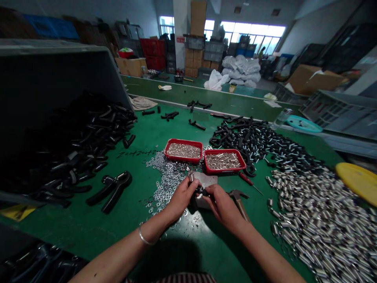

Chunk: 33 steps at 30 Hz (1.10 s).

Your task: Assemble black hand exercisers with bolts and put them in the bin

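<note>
Far left on the green surface [88, 232]: heap of black handles [79, 145], one assembled black grip [113, 190] lying apart. Centre-left: loose washers [166, 179]. My left hand [181, 196], fingers closed on a small spring [191, 177]. My right hand [222, 204], pinching a small dark part [202, 192] with the left, over a grey metal plate [206, 181]. Behind: two red trays [184, 150] of small metal pieces. Right: hammer [240, 200], pile of silver springs [318, 220].

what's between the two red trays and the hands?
In the head view: a small grey metal block lies between the red trays and the hands, with loose washers spilling to its left.
</note>
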Available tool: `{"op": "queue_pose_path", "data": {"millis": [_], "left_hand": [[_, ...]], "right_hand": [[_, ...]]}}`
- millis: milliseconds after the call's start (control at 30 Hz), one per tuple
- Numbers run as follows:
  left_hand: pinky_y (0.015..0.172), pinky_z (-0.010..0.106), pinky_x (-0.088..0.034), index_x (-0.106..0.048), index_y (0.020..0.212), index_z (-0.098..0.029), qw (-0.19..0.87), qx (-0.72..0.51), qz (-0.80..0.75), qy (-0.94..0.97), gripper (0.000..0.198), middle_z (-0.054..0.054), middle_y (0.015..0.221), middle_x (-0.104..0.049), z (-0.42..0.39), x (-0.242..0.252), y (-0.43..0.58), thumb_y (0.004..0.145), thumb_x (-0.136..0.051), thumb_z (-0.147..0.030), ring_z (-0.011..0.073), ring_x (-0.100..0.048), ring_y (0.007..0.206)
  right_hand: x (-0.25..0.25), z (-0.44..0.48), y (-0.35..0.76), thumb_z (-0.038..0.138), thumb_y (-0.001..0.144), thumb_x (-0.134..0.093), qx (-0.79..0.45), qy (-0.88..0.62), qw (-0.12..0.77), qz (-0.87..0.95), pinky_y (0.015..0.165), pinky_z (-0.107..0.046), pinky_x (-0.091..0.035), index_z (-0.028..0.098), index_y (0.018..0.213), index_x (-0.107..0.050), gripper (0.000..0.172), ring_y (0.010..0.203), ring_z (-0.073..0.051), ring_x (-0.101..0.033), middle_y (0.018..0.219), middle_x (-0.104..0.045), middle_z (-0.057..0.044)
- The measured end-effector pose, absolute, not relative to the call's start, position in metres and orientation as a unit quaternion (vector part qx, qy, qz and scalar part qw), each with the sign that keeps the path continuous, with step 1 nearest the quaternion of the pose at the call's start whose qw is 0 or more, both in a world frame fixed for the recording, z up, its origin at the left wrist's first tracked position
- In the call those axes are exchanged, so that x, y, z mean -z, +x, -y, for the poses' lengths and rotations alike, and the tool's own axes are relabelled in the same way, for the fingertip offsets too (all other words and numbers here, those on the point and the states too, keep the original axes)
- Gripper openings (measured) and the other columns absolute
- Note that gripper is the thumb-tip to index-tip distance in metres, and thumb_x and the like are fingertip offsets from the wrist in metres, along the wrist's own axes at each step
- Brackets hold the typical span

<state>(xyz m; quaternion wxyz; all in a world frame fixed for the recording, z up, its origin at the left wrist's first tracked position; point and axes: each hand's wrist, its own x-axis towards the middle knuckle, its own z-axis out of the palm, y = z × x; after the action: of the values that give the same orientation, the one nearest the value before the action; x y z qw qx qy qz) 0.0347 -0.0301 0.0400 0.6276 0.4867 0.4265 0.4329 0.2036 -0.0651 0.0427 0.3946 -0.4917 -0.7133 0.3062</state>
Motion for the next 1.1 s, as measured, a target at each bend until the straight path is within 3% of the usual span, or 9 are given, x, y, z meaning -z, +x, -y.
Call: {"op": "queue_pose_path", "data": {"millis": [133, 300, 433, 500, 633, 700, 833, 1000, 1100], "left_hand": [[0.076, 0.027, -0.042, -0.058, 0.094, -0.02, 0.501, -0.428, -0.446, 0.605, 0.027, 0.001, 0.085, -0.06, 0.023, -0.04, 0.029, 0.092, -0.053, -0.047, 0.0166, -0.054, 0.08], [0.079, 0.03, -0.041, -0.057, 0.093, -0.02, 0.419, -0.404, -0.439, 0.684, 0.023, 0.003, 0.087, -0.061, 0.02, -0.036, 0.026, 0.096, -0.047, -0.04, 0.0188, -0.055, 0.082], [0.082, 0.031, -0.041, -0.06, 0.092, -0.02, 0.404, -0.362, -0.4, 0.739, 0.021, 0.005, 0.09, -0.063, 0.018, -0.035, 0.019, 0.093, -0.051, -0.039, 0.0205, -0.056, 0.085], [0.077, 0.03, -0.041, -0.059, 0.09, -0.02, 0.424, -0.359, -0.424, 0.715, 0.024, 0.004, 0.084, -0.062, 0.015, -0.032, 0.016, 0.094, -0.049, -0.041, 0.0192, -0.056, 0.079], [0.075, 0.028, -0.041, -0.059, 0.091, -0.02, 0.469, -0.386, -0.445, 0.658, 0.028, 0.001, 0.081, -0.061, 0.013, -0.03, 0.012, 0.095, -0.046, -0.045, 0.0176, -0.055, 0.077], [0.077, 0.028, -0.041, -0.06, 0.091, -0.02, 0.473, -0.394, -0.432, 0.659, 0.027, 0.002, 0.083, -0.062, 0.016, -0.032, 0.012, 0.094, -0.048, -0.044, 0.018, -0.056, 0.079], [0.077, 0.028, -0.039, -0.061, 0.088, -0.02, 0.448, -0.373, -0.406, 0.703, 0.023, 0.003, 0.084, -0.062, 0.021, -0.037, 0.01, 0.092, -0.053, -0.042, 0.0184, -0.055, 0.079], [0.074, 0.028, -0.04, -0.059, 0.089, -0.02, 0.449, -0.386, -0.435, 0.678, 0.026, 0.002, 0.082, -0.061, 0.017, -0.035, 0.009, 0.095, -0.047, -0.043, 0.0179, -0.054, 0.077], [0.085, 0.03, -0.041, -0.06, 0.092, -0.021, 0.436, -0.392, -0.396, 0.707, 0.022, 0.004, 0.09, -0.062, 0.016, -0.038, 0.01, 0.095, -0.048, -0.04, 0.02, -0.057, 0.088]], "right_hand": [[-0.039, 0.058, 0.192, 0.051, 0.094, -0.051, -0.568, -0.467, 0.444, 0.511, 0.044, -0.021, -0.038, 0.024, 0.084, -0.045, 0.03, 0.048, -0.01, -0.042, 0.064, -0.049, 0.006], [-0.036, 0.063, 0.181, 0.057, 0.085, -0.062, -0.619, -0.465, 0.437, 0.457, 0.039, -0.019, -0.035, 0.022, 0.084, -0.05, 0.037, 0.044, -0.008, -0.043, 0.062, -0.054, 0.006], [-0.034, 0.065, 0.186, 0.075, 0.09, -0.027, -0.751, -0.423, 0.316, 0.396, 0.03, -0.019, -0.023, 0.019, 0.075, -0.052, 0.063, 0.03, -0.006, -0.023, 0.044, -0.044, 0.007], [-0.034, 0.063, 0.191, 0.078, 0.088, -0.026, -0.733, -0.45, 0.28, 0.427, 0.032, -0.02, -0.027, 0.017, 0.084, -0.057, 0.068, 0.031, -0.008, -0.035, 0.049, -0.053, 0.003], [-0.036, 0.062, 0.193, 0.066, 0.076, -0.066, -0.494, -0.553, 0.361, 0.565, 0.051, -0.023, -0.043, 0.021, 0.103, -0.058, 0.053, 0.07, -0.017, -0.062, 0.088, -0.068, -0.006], [-0.035, 0.064, 0.189, 0.066, 0.08, -0.062, -0.481, -0.553, 0.36, 0.578, 0.053, -0.025, -0.043, 0.021, 0.092, -0.06, 0.047, 0.07, -0.018, -0.061, 0.084, -0.067, -0.007], [-0.032, 0.066, 0.185, 0.073, 0.092, -0.011, -0.651, -0.474, 0.246, 0.541, 0.037, -0.026, -0.035, 0.019, 0.078, -0.057, 0.072, 0.039, -0.015, -0.048, 0.057, -0.061, -0.005], [-0.035, 0.064, 0.187, 0.062, 0.086, -0.057, -0.495, -0.526, 0.345, 0.6, 0.049, -0.022, -0.04, 0.02, 0.09, -0.057, 0.041, 0.059, -0.014, -0.059, 0.08, -0.068, -0.005], [-0.037, 0.064, 0.188, 0.062, 0.097, -0.027, -0.567, -0.484, 0.283, 0.603, 0.043, -0.023, -0.036, 0.019, 0.081, -0.058, 0.056, 0.044, -0.013, -0.051, 0.06, -0.062, -0.003]]}}
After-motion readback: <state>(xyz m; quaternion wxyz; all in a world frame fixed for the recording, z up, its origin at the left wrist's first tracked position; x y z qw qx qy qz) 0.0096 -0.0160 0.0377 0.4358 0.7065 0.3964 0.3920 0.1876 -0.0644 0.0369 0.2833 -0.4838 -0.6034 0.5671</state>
